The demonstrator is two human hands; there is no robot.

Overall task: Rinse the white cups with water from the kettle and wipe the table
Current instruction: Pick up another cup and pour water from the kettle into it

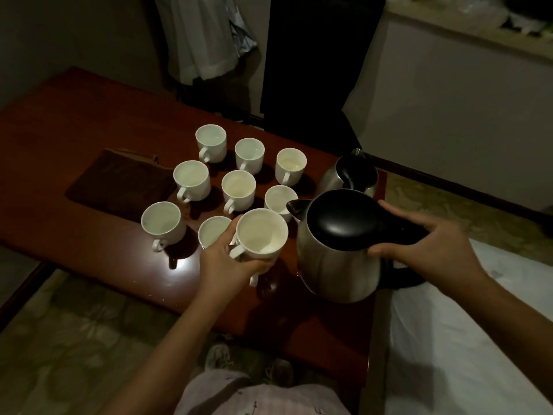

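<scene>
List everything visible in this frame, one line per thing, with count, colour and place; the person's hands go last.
cups: nine, white; eight standing on the table, one held above its near edge.
held cup: one, white, in the left hand.
kettle: one, steel with black lid and handle, near right of table, spout toward the held cup.
second kettle: one, steel, behind the first.
cloth: one, dark brown, left of the cups.
table: one, reddish brown.
left hand: grips the held cup.
right hand: grips the kettle's handle.
</scene>
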